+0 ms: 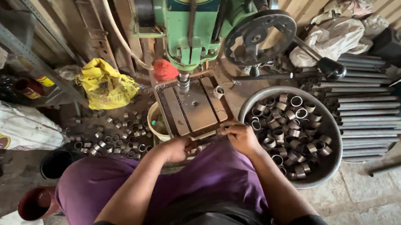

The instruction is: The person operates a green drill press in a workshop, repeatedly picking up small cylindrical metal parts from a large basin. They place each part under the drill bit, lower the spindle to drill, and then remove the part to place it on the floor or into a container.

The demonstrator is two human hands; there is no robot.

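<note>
A green drill press [187, 19] stands over a flat metal work table [196, 107]. My left hand [179, 148] rests at the table's near edge, fingers curled; what it grips is hidden. My right hand [241, 136] sits at the table's near right corner, fingers closed on something small that I cannot make out. One short metal ring [218, 91] lies on the table's far right side. To the right, a round metal basin [317, 175] holds several similar rings.
Many loose rings [115, 135] litter the floor at left, near a yellow bag [104, 86] and a white sack [14, 126]. Long metal rods [367, 118] are stacked at right. A handwheel [260, 37] and lever knob [330, 68] jut out from the press.
</note>
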